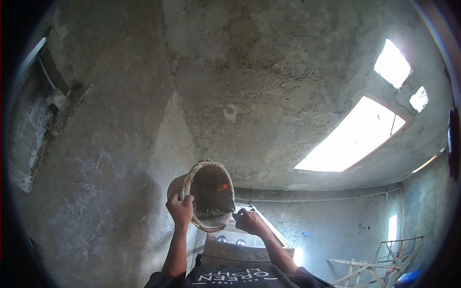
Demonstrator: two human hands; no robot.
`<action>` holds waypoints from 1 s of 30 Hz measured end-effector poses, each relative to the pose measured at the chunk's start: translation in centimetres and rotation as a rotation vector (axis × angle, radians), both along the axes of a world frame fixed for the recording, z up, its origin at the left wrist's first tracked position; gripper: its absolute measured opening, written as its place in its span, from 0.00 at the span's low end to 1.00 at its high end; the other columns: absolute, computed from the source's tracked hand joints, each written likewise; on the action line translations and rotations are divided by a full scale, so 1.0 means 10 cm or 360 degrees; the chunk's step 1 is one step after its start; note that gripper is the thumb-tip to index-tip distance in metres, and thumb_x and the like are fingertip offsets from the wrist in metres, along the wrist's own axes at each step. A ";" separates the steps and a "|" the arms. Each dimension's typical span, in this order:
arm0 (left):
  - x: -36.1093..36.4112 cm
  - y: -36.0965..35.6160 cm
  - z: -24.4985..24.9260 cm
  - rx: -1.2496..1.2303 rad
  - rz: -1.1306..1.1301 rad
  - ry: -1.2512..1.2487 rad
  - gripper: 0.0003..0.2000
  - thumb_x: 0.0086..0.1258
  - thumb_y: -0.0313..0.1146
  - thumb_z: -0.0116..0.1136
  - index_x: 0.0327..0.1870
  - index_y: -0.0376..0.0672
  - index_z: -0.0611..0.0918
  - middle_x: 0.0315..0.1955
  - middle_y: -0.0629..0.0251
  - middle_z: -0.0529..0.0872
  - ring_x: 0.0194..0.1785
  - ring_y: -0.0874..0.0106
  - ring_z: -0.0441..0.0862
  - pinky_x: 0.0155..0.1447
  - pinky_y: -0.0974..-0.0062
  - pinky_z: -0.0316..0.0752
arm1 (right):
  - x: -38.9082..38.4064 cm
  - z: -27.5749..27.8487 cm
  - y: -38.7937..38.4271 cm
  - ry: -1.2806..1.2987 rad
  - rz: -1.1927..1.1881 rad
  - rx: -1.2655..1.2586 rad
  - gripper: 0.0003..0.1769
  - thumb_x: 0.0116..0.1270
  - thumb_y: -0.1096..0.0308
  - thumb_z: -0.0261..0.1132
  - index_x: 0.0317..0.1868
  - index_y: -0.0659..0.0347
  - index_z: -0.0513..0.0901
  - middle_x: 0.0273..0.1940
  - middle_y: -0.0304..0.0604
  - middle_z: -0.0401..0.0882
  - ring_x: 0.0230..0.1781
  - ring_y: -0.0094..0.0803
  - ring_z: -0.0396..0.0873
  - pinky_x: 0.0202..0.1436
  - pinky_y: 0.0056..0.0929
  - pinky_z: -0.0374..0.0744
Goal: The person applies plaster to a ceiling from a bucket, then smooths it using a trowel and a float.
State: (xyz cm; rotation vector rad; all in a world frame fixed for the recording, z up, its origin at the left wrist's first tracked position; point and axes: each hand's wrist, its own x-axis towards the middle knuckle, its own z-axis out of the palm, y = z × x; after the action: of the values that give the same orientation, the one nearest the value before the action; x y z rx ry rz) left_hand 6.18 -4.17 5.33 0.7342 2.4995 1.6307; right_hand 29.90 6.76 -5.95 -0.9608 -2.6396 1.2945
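A mortar-caked bucket (pixel 198 164) is held up before me, tilted so that its mouth faces my view. My left hand (pixel 180 210) grips its rim on the left side, thumb over the edge. Dark grey, wet-looking mix lies inside, with a small orange-red patch showing in it. At the bucket's right edge, my right hand (pixel 251 222) is closed around the handle of a trowel. The dark trowel blade (pixel 224 203) reaches over the rim into the bucket; its outline partly merges with the mix.
A rough plastered wall (pixel 259 62) rises ahead, with a bright window opening (pixel 353 137) and smaller holes at right. Below me are a wooden board (pixel 233 254), a ladder-like frame (pixel 269 225) and two shoe tips. A slatted stand (pixel 374 266) stands lower right.
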 end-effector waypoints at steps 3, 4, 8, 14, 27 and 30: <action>0.10 0.08 0.09 0.0050 -0.0057 -0.0027 0.07 0.48 0.27 0.60 0.24 0.31 0.79 0.19 0.52 0.81 0.23 0.60 0.79 0.34 0.63 0.73 | 0.14 0.49 0.04 0.0124 -0.0212 -0.0076 0.21 0.56 0.63 0.69 0.48 0.64 0.77 0.31 0.54 0.83 0.34 0.46 0.83 0.38 0.38 0.79; 0.12 0.08 0.09 0.0049 -0.0054 -0.0012 0.07 0.48 0.26 0.60 0.25 0.31 0.79 0.20 0.53 0.82 0.24 0.61 0.79 0.34 0.64 0.74 | 0.21 0.62 0.10 0.0087 -0.0329 -0.0373 0.22 0.57 0.64 0.68 0.50 0.64 0.77 0.31 0.50 0.83 0.32 0.38 0.82 0.37 0.34 0.79; 0.15 0.12 -0.03 0.0080 -0.0053 0.0010 0.08 0.48 0.26 0.61 0.26 0.30 0.80 0.21 0.52 0.82 0.25 0.59 0.80 0.35 0.64 0.74 | 0.54 1.09 0.51 0.0546 -0.0515 -0.0906 0.19 0.63 0.64 0.64 0.53 0.62 0.80 0.29 0.38 0.81 0.26 0.20 0.76 0.26 0.22 0.73; 0.23 0.09 -0.03 -0.0065 -0.0026 0.0048 0.11 0.47 0.26 0.62 0.32 0.29 0.82 0.28 0.48 0.85 0.31 0.55 0.84 0.40 0.63 0.76 | 0.39 1.06 1.86 0.0410 -0.1049 -0.0170 0.17 0.66 0.59 0.62 0.46 0.65 0.81 0.23 0.44 0.82 0.22 0.28 0.82 0.25 0.30 0.79; 0.23 -0.13 -0.20 -0.0201 0.0126 -0.0088 0.13 0.47 0.26 0.60 0.36 0.30 0.83 0.30 0.54 0.85 0.35 0.61 0.83 0.44 0.67 0.75 | 0.08 1.11 2.93 0.0802 -0.1277 -0.0409 0.18 0.66 0.59 0.61 0.39 0.71 0.81 0.27 0.45 0.81 0.23 0.30 0.82 0.26 0.29 0.79; 0.22 -0.15 -0.16 -0.0303 0.0105 -0.0147 0.14 0.47 0.27 0.61 0.36 0.30 0.83 0.30 0.55 0.85 0.35 0.62 0.82 0.44 0.67 0.75 | 0.06 1.10 2.90 0.0830 -0.1233 -0.0372 0.18 0.66 0.59 0.61 0.39 0.71 0.81 0.27 0.45 0.81 0.23 0.30 0.81 0.25 0.29 0.79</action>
State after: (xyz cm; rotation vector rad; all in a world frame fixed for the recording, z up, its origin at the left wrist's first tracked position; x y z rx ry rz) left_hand 8.37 -5.66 3.76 0.5483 2.5910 1.3843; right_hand 30.54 35.78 5.02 -1.2673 -1.5168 1.3832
